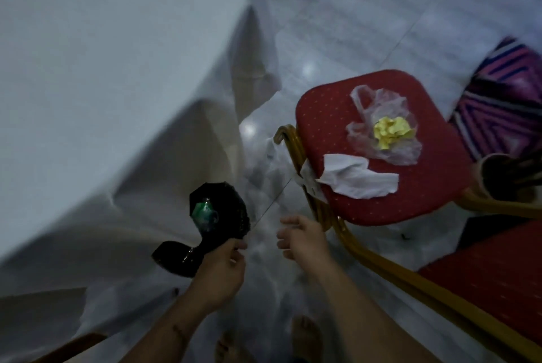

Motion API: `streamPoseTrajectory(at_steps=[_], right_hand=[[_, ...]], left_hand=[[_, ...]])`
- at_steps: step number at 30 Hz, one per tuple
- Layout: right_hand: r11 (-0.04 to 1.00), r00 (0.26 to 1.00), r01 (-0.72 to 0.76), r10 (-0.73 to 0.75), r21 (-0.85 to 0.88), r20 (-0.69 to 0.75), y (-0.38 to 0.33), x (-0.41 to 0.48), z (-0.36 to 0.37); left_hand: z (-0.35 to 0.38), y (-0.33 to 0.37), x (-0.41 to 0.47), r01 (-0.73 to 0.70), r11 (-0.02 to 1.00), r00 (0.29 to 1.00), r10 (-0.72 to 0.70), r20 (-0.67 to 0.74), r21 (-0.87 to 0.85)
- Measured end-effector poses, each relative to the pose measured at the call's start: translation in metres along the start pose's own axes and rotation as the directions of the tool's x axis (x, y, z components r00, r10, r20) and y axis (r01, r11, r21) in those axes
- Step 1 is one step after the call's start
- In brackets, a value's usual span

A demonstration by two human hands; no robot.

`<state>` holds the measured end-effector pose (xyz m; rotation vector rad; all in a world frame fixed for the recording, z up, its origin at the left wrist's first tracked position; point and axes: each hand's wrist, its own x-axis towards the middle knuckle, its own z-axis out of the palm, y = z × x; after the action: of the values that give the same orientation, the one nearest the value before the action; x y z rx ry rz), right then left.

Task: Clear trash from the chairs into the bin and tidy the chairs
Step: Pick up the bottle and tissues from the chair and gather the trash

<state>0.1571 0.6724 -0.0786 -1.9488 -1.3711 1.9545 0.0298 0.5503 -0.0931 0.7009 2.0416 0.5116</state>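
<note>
A red padded chair seat (331, 116) on a gold metal frame stands at centre right. On it lie a clear plastic bag (378, 107) with a crumpled yellow paper (391, 129) on top, and a white tissue (357, 176) near the seat's front edge. My left hand (223, 268) grips the rim of a black bin bag (218, 216), whose mouth is open and shows something green inside. My right hand (299, 235) hangs just right of the bag, below the seat's near corner, fingers loosely curled and holding nothing.
A white-draped table (102, 69) fills the left side, its cloth falling to the pale tiled floor. A second red seat (495, 274) sits at lower right. A striped purple fabric (504, 92) lies beyond the chair at right. My bare feet show at the bottom edge.
</note>
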Motion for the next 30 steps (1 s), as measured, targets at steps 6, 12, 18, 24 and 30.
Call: streamPoseTrajectory(at_steps=[6,12,18,24,30], right_hand=[[0.995,0.985,0.059,-0.046,0.079,-0.164,-0.046,-0.035,-0.057],[0.99,0.95,0.104,-0.07,0.1,-0.304,-0.073,-0.042,-0.111],[0.998,0.886,0.04,-0.016,0.043,-0.463,-0.09,-0.007,-0.152],[0.956,0.846,0.034,-0.182,-0.29,-0.501,-0.107,0.046,-0.187],[0.695,0.861,0.066,-0.402,-0.716,-0.311,-0.121,0.115,-0.217]], left_hand=[[-0.007,0.097,-0.015,-0.183,0.982,0.977,0.187,0.101,-0.046],[-0.015,0.178,-0.002,-0.299,0.953,0.946,0.288,0.148,0.057],[0.011,0.223,0.034,-0.378,0.895,0.92,0.335,0.203,0.237],[0.055,0.24,0.086,-0.515,0.694,0.857,0.403,0.322,0.503],[0.094,0.23,0.129,-0.571,0.524,0.821,0.365,0.439,0.632]])
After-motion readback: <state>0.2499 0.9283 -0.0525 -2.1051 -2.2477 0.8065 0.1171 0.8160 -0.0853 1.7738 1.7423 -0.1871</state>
